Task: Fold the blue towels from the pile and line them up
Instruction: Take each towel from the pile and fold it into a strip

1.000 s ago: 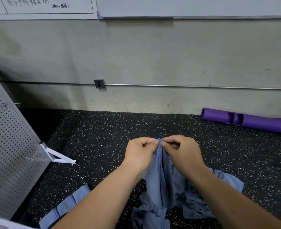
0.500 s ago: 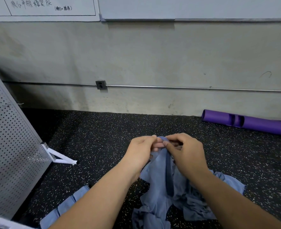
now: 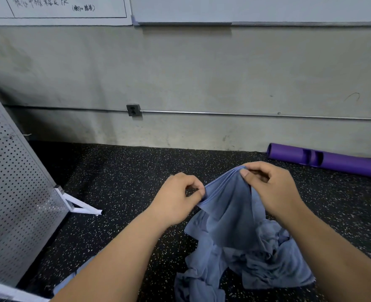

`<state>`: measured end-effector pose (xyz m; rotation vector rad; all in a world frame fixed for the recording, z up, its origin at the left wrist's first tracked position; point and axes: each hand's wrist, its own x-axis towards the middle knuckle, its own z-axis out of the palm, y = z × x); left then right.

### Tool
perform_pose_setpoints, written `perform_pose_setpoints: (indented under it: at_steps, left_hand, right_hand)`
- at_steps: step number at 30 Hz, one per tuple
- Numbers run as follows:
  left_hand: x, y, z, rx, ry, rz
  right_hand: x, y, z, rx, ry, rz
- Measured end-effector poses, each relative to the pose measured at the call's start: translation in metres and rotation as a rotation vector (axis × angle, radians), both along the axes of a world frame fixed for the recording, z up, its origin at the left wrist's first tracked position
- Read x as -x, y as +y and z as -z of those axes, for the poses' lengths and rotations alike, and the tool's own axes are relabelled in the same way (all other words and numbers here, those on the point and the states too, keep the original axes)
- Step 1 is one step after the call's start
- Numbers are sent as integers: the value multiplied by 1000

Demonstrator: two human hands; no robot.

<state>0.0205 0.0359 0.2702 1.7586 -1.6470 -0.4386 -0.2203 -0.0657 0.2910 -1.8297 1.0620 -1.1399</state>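
Head view, looking down at my two hands above the speckled black floor (image 3: 119,184). On the white sheet (image 3: 56,9) fixed at the top left of the wall, handwritten characters end in the letters "PK". A smaller note in brackets follows, and I cannot read it. My left hand (image 3: 178,200) is curled, with thumb and forefinger pinching the top edge of a blue towel (image 3: 228,210). My right hand (image 3: 271,188) is curled too, pinching the same edge a little higher and nearer the wall, so the edge runs in bunched ridges between my two grips. The towel hangs from them down onto the pile of blue towels (image 3: 263,264), which lies crumpled on the floor just in front of me, partly under my right forearm. A purple tube (image 3: 337,163) lies along the foot of the wall at the right, and a perforated metal panel (image 3: 12,192) stands at the left.
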Motion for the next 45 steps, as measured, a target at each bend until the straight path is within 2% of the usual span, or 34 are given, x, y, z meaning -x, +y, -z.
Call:
perform_pose_setpoints:
  at_steps: [4,8,11,14,17,20,24,27,28,31,35,38,42,45]
  left_hand:
    - [1,-3,9,-42,-131,70]
    - [-1,-5,13,-83,-287,30]
    - [-5,-6,8,19,-247,-16]
    - [-13,-7,3,144,-126,-48]
    - [-15,-4,-2,178,-52,-30]
    - [-15,-3,0,175,-29,-21]
    - [-20,-3,3,170,-22,-58]
    - [-21,-2,1,191,-38,-71]
    - [-22,-2,0,192,-43,-66]
    - [-22,-1,1,177,-109,-41]
    - [-20,-3,0,220,-118,-56]
    - [-20,-2,-1,235,-123,-81]
    - [-21,0,-1,196,-115,-80]
    - [-20,-1,-2,184,-123,-79]
  right_hand:
    - [5,0,-7,-6,-55,-10]
    - [12,-2,-10,2,-65,-27]
    - [19,-6,-8,34,-2,-35]
    - [31,-14,-1,102,235,-2]
    - [36,-17,5,119,413,-4]
    - [35,-17,9,102,479,-31]
    - [36,-13,4,59,459,-91]
    - [35,-13,-1,105,230,-18]
    - [35,-13,-3,104,211,-6]
    - [34,-10,2,107,418,-55]
    - [33,-10,-3,178,212,58]
    - [33,-8,1,103,434,-30]
    - [32,-9,1,174,271,75]
    - [32,-11,5,98,462,-7]
